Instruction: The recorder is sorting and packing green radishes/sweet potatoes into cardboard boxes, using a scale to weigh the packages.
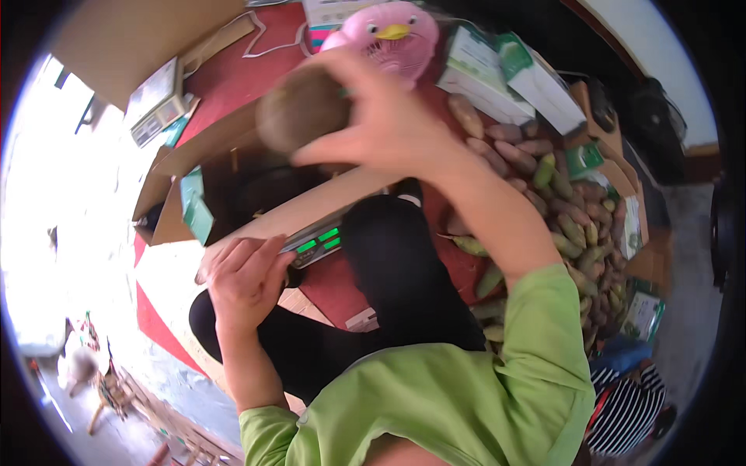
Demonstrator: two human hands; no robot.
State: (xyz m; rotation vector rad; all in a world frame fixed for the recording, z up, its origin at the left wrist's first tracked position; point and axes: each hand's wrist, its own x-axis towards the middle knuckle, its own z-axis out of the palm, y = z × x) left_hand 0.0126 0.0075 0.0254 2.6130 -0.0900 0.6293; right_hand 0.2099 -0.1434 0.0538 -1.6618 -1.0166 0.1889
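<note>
My right hand (381,116) reaches out over a long cardboard box (287,206). Its fingers are wrapped round a large, roundish brown thing (303,109), smeared by motion, whose kind I cannot make out. My left hand (245,279) is closed on the near edge of the box at its left corner. Between the box and my knee, a digital scale (315,247) shows lit green displays, partly hidden by the box and my leg. The inside of the box is dark, with its contents hard to tell.
To the right lies a large heap of oblong green and reddish-brown produce (571,217). White-and-green cartons (505,74) and a pink bird-faced fan (388,39) stand at the far side. A second scale (158,101) is far left. A person in stripes (629,412) is at lower right.
</note>
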